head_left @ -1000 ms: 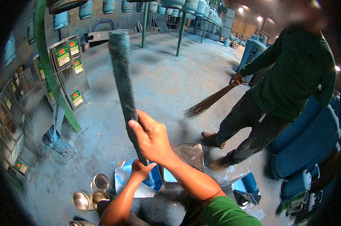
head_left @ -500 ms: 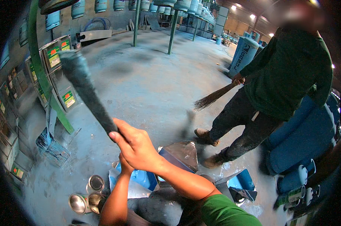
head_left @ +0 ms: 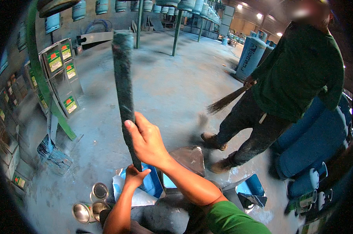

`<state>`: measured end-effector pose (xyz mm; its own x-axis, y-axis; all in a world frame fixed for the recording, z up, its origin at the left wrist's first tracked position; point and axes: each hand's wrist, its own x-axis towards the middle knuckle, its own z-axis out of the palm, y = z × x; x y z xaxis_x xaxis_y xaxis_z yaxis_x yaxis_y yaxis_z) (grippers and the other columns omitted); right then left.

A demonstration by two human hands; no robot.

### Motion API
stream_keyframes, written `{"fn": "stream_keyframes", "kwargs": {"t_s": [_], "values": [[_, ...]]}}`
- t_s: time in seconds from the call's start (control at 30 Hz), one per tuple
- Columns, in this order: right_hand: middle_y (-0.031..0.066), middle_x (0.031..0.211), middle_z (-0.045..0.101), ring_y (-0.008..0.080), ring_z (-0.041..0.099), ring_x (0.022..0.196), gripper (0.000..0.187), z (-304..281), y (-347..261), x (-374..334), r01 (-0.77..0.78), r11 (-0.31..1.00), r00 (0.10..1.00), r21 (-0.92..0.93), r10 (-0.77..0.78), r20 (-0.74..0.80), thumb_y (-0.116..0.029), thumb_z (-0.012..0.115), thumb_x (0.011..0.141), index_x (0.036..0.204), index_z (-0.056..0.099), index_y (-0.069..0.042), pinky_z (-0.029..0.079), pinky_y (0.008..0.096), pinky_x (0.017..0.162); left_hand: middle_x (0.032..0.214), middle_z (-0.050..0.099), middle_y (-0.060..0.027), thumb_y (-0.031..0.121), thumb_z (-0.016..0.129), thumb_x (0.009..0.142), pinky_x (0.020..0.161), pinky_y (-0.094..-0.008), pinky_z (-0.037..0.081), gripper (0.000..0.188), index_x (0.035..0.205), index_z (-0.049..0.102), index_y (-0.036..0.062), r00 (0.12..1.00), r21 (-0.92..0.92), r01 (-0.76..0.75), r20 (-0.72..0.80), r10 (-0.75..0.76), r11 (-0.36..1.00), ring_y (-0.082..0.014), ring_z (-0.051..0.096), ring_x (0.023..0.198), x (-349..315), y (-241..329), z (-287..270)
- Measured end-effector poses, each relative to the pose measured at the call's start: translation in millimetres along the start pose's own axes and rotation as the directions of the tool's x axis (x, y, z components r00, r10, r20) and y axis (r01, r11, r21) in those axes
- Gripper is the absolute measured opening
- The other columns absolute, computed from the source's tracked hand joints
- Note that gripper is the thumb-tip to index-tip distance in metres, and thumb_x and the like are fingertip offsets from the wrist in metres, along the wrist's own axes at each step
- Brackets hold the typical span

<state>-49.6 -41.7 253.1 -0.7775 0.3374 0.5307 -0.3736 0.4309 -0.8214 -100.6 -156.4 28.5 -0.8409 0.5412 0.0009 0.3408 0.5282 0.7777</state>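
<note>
A long, flat dark stick [head_left: 124, 78], crusted with bluish-grey paint, stands nearly upright in front of me. My right hand [head_left: 148, 141] is closed around it below its middle, thumb along the near face. Lower down, my left hand [head_left: 135, 178] grips the stick's bottom end, its thumb pointing right. Just beneath and behind the left hand is a square metal tin [head_left: 157, 187] cut open, with light blue paint inside. Another dark-topped square tin [head_left: 189, 158] stands beside it on the right.
A person [head_left: 297, 74] in dark green holds a broom [head_left: 228, 99] at right. Round cans [head_left: 82, 211] sit lower left; a cut tin [head_left: 251, 189] with blue inside lies right. Stacked tins [head_left: 61, 74] and a green post [head_left: 47, 87] stand left. Blue gas cylinders [head_left: 252, 56] stand far right.
The stick has swung from leaning left to nearly upright, my right hand shifting slightly right. My left hand now shows at its bottom end. The person's broom has moved slightly right.
</note>
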Motion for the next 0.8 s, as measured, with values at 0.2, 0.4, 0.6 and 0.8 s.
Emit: {"fn": "stream_keyframes", "kwargs": {"t_s": [0.2, 0.4, 0.6, 0.8], "values": [[0.0232, 0.078, 0.061, 0.0418, 0.065, 0.075, 0.028, 11.6, -3.6, -14.6, 0.075, 0.995, 0.995, 0.059, -0.079, 0.065, -0.019, 0.054, 0.100, 0.122, 0.054, -0.001, 0.049, 0.0455, 0.065, 0.091, 0.071, -0.0230, 0.036, 0.078, 0.077, 0.073, -0.0447, 0.053, 0.043, 0.097, 0.068, -0.0006, 0.942, -0.137, -0.142, -0.323, 0.092, 0.980, -0.0372, 0.070, 0.086, 31.4, -23.5, -14.9], [0.0229, 0.093, 0.063, 0.0388, 0.065, 0.083, 0.034, 31.4, -10.8, -31.4, 0.268, 0.958, 0.955, 0.099, -0.278, 0.105, -0.015, 0.061, 0.097, 0.126, 0.055, 0.000, 0.052, 0.0400, 0.072, 0.090, 0.071, -0.0218, 0.037, 0.081, 0.074, 0.073, -0.0434, 0.053, 0.046, 0.097, 0.068, -0.0010, 0.863, -0.166, -0.426, -0.371, 0.344, 0.889, -0.0349, 0.070, 0.085, 28.7, -23.8, 14.7], [0.0175, 0.077, 0.061, 0.0271, 0.063, 0.068, 0.030, 14.1, -8.2, -15.0, 0.180, 0.984, 0.983, 0.006, -0.180, 0.044, -0.021, 0.061, 0.098, 0.120, 0.059, 0.000, 0.050, 0.0363, 0.063, 0.088, 0.071, -0.0206, 0.037, 0.083, 0.072, 0.073, -0.0421, 0.053, 0.048, 0.096, 0.067, -0.0015, 0.960, -0.231, -0.262, -0.160, 0.229, 0.937, -0.0326, 0.070, 0.083, 1.7, 4.9, 26.4], [0.0172, 0.066, 0.056, 0.0271, 0.061, 0.058, 0.028, 1.9, 1.3, -2.6, -0.053, 0.997, 0.999, 0.054, 0.053, -0.004, -0.022, 0.056, 0.099, 0.116, 0.059, 0.000, 0.045, 0.0389, 0.056, 0.087, 0.072, -0.0186, 0.036, 0.085, 0.070, 0.074, -0.0418, 0.053, 0.049, 0.095, 0.067, -0.0030, 0.995, -0.065, -0.078, -0.073, 0.073, 0.995, -0.0340, 0.070, 0.083, 3.7, -17.8, 1.2]]}}
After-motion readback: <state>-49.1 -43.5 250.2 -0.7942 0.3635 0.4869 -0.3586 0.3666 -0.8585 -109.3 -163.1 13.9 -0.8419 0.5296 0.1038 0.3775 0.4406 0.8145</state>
